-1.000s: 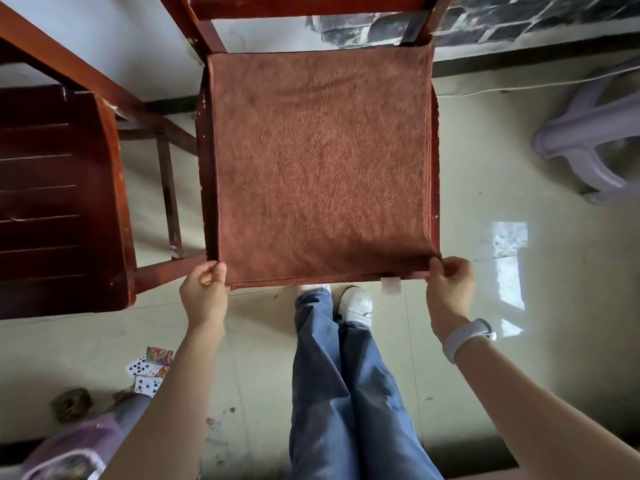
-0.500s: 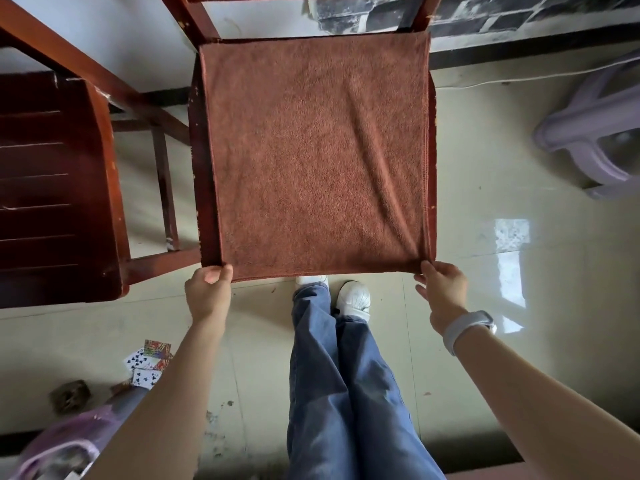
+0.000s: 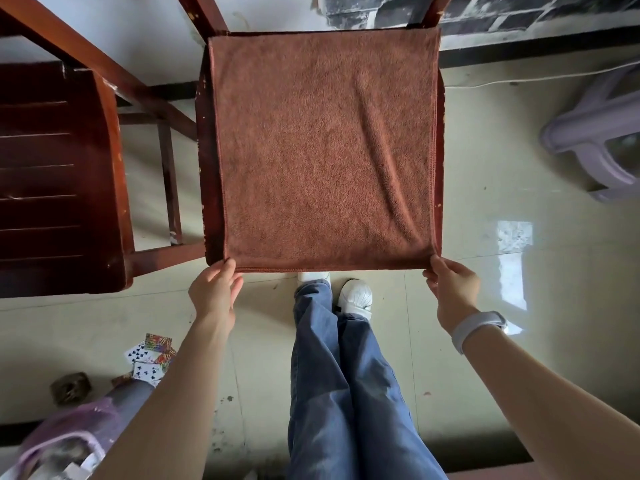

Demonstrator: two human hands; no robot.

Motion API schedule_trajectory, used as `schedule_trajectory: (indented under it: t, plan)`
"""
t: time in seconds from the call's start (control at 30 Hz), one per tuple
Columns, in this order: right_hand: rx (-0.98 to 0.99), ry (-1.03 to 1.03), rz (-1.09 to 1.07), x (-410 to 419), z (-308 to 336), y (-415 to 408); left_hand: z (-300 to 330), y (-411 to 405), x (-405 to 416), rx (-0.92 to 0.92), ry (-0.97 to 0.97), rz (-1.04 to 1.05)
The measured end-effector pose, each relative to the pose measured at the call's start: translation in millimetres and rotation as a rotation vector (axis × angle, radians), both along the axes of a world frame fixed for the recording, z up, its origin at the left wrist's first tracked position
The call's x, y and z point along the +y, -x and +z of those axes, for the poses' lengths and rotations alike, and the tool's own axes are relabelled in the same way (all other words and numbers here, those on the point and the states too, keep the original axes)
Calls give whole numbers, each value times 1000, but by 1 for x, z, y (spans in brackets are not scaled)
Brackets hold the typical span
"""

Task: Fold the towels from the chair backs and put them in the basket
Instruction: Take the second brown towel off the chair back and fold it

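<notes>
A brown towel (image 3: pixel 322 147) lies spread flat over the dark red wooden chair (image 3: pixel 204 161) in front of me, covering nearly all of it. My left hand (image 3: pixel 214 292) pinches the towel's near left corner. My right hand (image 3: pixel 452 289), with a pale band on the wrist, grips the near right corner. The near hem runs straight between the two hands. A soft fold runs down the towel's right side. No basket is clearly in view.
A second dark wooden chair (image 3: pixel 52 174) stands at the left. A lilac plastic stool (image 3: pixel 599 133) lies at the right on the glossy tiled floor. Playing cards (image 3: pixel 150 355) and a lilac container (image 3: pixel 59 441) sit at lower left. My legs and white shoes are below the towel.
Both hands have shifted slightly along the near hem and now hold its corners; the towel looks pulled flatter, and a fold has formed on its right side. The view tilted a little.
</notes>
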State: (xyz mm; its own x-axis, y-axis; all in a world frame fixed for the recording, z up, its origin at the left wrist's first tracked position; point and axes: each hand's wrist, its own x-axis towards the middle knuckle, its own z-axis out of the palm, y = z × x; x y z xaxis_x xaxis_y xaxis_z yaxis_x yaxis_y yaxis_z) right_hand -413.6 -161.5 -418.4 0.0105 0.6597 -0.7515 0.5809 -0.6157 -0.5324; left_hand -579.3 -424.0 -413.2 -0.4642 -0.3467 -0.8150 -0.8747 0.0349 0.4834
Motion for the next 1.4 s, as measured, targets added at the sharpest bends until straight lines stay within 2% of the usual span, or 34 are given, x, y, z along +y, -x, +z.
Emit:
schedule_trajectory:
  t: [0.2,0.33,0.47,0.6,0.67,0.77,0.83,0.9,0.97,1.17,1.4]
  plan:
    - [49,50,-88,1,7,2,13,3,-4,4,-44,54]
    - [77,-8,-54,6,25,3,34,4,-5,72,-53,-59]
    - [133,-201,300,17,63,11,66,11,-1,253,-12,-241]
    - [193,-274,468,34,107,22,104,24,5,381,-89,-345]
    - [179,-386,606,38,122,24,120,32,7,427,-126,-342]
    - [71,-546,920,37,126,15,130,35,4,403,-69,-361]
    - [-54,-488,1071,34,122,3,129,27,-1,264,-14,-426]
    - [-104,-485,1087,33,123,-5,130,20,-5,106,-23,-425]
    - [-67,-578,1055,34,133,-5,140,22,-4,65,-60,-378]
    - [-41,-914,1022,64,201,51,203,73,24,166,-293,-76]
    - [153,-1175,960,108,302,133,301,157,67,397,-469,-86]
